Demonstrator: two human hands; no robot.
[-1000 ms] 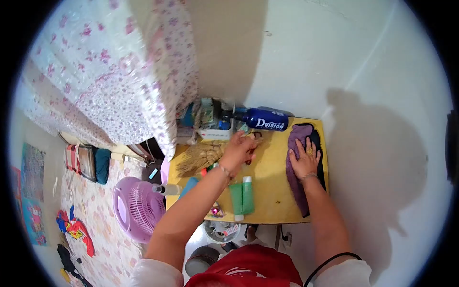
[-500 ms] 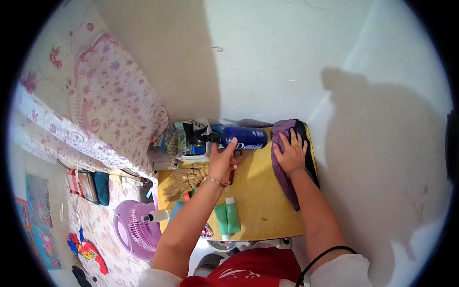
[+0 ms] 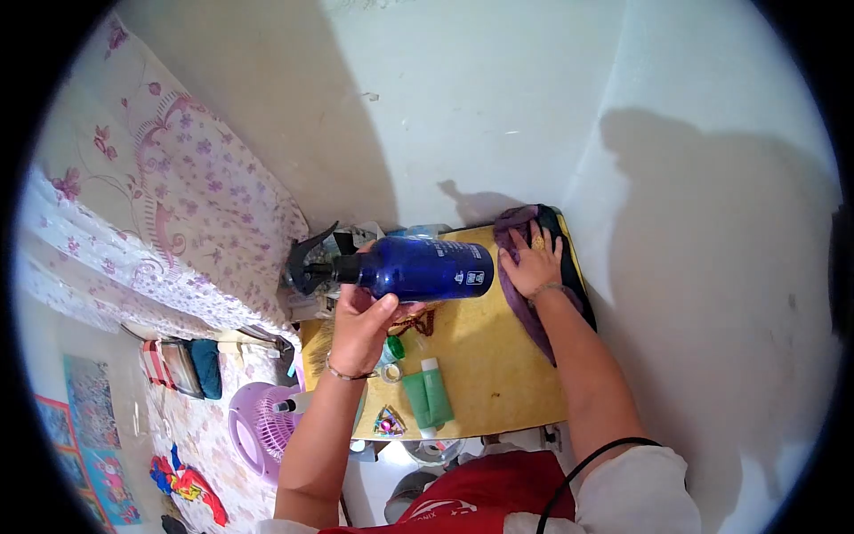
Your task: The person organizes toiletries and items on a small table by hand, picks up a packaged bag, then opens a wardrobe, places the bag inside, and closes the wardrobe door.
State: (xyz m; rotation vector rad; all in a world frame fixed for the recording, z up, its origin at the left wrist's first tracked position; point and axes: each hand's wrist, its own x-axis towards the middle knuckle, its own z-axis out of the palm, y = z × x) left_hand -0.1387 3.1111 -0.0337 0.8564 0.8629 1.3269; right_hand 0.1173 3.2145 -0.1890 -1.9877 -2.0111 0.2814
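Note:
A blue spray bottle (image 3: 436, 269) with a black trigger head lies level in my left hand (image 3: 358, 334), raised over the yellow tabletop. My fingers wrap beneath it and my thumb presses its near side. My right hand (image 3: 535, 269) rests open, fingers spread, on a crumpled purple cloth (image 3: 514, 298) at the table's right end. Along the right edge, a dark cloth (image 3: 559, 224) lies beside the purple one. Two green tubes (image 3: 428, 396) with white caps sit on the table below the bottle.
The yellow table (image 3: 498, 356) meets the wall at its back. Near its front left are a roll of tape (image 3: 390, 373), a green-capped jar (image 3: 392, 348) and small colourful items (image 3: 389, 423). A purple fan (image 3: 260, 427) stands left, below a floral curtain (image 3: 213, 169).
My left hand has lifted the spray bottle towards me, turned it so another side of its label shows, and shifted left. My right hand stays on the purple cloth.

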